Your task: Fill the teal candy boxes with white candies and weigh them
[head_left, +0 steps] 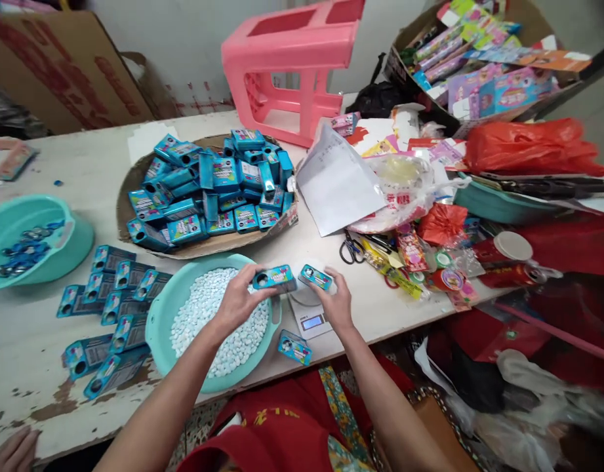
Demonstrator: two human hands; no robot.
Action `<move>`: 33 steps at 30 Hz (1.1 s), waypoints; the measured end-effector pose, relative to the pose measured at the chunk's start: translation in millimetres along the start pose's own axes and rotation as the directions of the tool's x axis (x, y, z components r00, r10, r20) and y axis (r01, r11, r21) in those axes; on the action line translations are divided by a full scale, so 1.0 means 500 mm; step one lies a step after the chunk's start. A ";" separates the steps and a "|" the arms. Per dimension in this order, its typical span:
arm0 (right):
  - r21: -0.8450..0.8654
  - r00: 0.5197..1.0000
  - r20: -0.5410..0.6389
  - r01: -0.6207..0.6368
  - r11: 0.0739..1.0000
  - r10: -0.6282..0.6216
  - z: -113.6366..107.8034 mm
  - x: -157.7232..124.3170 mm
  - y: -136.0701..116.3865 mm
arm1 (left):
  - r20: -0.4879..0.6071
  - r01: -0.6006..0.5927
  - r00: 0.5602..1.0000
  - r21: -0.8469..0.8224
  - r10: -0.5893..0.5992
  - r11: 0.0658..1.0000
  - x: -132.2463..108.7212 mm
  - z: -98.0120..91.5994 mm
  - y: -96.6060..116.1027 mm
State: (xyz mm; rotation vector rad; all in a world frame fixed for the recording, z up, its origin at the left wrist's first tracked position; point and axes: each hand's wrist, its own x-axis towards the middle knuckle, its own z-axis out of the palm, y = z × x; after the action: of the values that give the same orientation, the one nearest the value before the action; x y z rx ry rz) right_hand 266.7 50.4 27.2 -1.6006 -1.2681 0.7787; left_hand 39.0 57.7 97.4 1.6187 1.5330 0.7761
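Note:
My left hand (237, 299) grips a small blue box (282, 278) with a round opening at one end, above the right rim of a mint-green bowl (157, 313). The bowl holds many small white pellets (203, 308) that look like candy. A second blue box (315, 276) is pinched in my right hand (338, 301), over a white digital scale (317, 326). The two boxes are close but apart. My hands and the boxes partly hide the scale's plate. Just below the scale, another blue box (294, 347) lies near the table edge.
A cardboard tray (203, 246) piled with blue boxes stands behind the bowl. Several more boxes (127, 332) lie left of it, near a green basin (75, 242) with shiny blue pieces. Scissors (351, 249), wrappers and a pink stool (292, 59) are around. Another person's hand (14, 452) rests lower left.

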 end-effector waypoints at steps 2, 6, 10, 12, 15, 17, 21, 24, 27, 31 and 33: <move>-0.044 0.993 0.036 0.115 0.992 -0.114 0.005 -0.017 -0.040 | -0.013 0.052 0.998 -0.159 -0.055 0.986 -0.034 0.001 -0.004; 0.036 0.879 0.469 0.077 0.996 -0.085 0.024 -0.059 -0.133 | 0.001 0.178 0.976 -0.584 -0.219 0.792 -0.083 0.014 -0.019; -0.001 0.828 0.549 0.141 0.990 -0.117 0.060 -0.076 -0.192 | -0.038 0.146 0.913 -0.899 -0.406 0.412 -0.096 -0.012 -0.023; -0.048 0.826 0.530 0.255 0.966 -0.192 0.078 -0.078 -0.201 | -0.058 0.104 0.880 -0.945 -0.471 0.311 -0.089 -0.029 -0.028; -0.129 0.820 0.523 0.344 0.930 -0.231 0.100 -0.083 -0.201 | 0.033 0.174 0.834 -0.963 -0.551 0.205 -0.077 -0.037 -0.048; -0.145 0.813 0.531 0.364 0.920 -0.238 0.109 -0.090 -0.199 | 0.084 0.185 0.812 -0.975 -0.578 0.119 -0.077 -0.034 -0.064; -0.109 0.817 0.535 0.318 0.942 -0.214 0.119 -0.107 -0.191 | 0.044 0.053 0.801 -0.999 -0.597 -0.002 -0.092 -0.034 -0.080; -0.042 0.822 0.549 0.208 0.977 -0.152 0.135 -0.118 -0.176 | 0.009 0.028 0.793 -0.999 -0.609 0.022 -0.105 -0.046 -0.076; 0.009 0.835 0.541 0.108 0.994 -0.096 0.154 -0.128 -0.170 | -0.044 0.033 0.850 -0.990 -0.526 0.136 -0.114 -0.053 -0.070; 0.012 0.859 0.510 0.049 0.999 -0.048 0.158 -0.142 -0.178 | -0.086 0.028 0.873 -0.974 -0.479 0.226 -0.116 -0.045 -0.093; 0.048 0.859 0.511 -0.008 0.999 -0.018 0.148 -0.148 -0.178 | -0.137 0.031 0.847 -0.952 -0.513 0.306 -0.117 -0.046 -0.120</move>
State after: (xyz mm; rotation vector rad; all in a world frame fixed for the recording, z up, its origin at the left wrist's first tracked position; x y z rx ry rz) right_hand 147.6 3.4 77.2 -1.3920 -1.6079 1.2817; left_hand -17.9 1.4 62.7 0.2567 1.1442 1.5072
